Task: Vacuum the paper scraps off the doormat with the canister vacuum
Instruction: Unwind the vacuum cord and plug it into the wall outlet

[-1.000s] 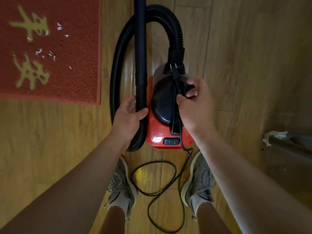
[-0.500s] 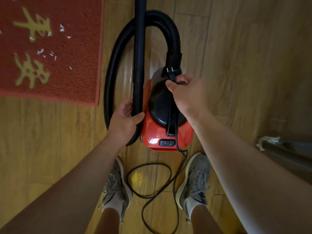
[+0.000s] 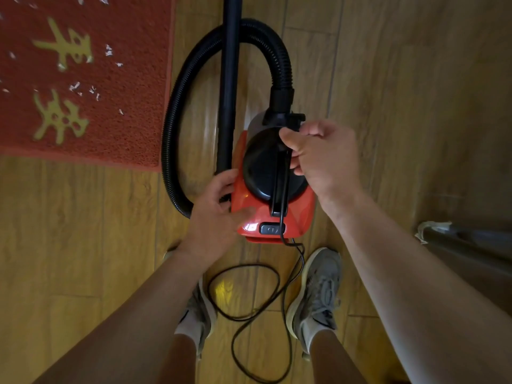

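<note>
So, looking straight down here: the red canister vacuum (image 3: 273, 217) sits on the wood plank floor (image 3: 388, 79), right in front of the person's two grey sneakers (image 3: 318, 289). It has a black domed top with a carry handle (image 3: 281, 178) running down the middle, and a dark power button (image 3: 270, 228) on the near end.

The left hand (image 3: 214, 217) is down at the vacuum's left side, fingers curled around the bottom end of the black rigid wand (image 3: 230, 79), thumb lying across the red shell. So that one's grasping the wand. The wand runs straight away from the person and out of the top of the shot.

The right hand (image 3: 321, 156) is over the far end of the handle, thumb and fingers pinched together on something dark by the hose collar. It looks like the plug end of the power cord (image 3: 282, 214), but the fingers cover it, so I can't say for sure. The cord runs from that hand down along the handle, over the button, off the near end, and loops loosely on the floor between the shoes.

The black ribbed hose (image 3: 177, 112) comes out of the far end of the canister, arcs over behind the wand and curves back down the left side to the left hand.

The red doormat (image 3: 133, 106) with yellow characters lies up and to the left, just beside the hose loop and not touching it. Little white paper scraps (image 3: 74, 86) are scattered across it, mostly around the characters. Neither hand is anywhere near them.

Off at the right edge there's a grey leg or bar (image 3: 465, 239) with something pale wrapped on its end.
</note>
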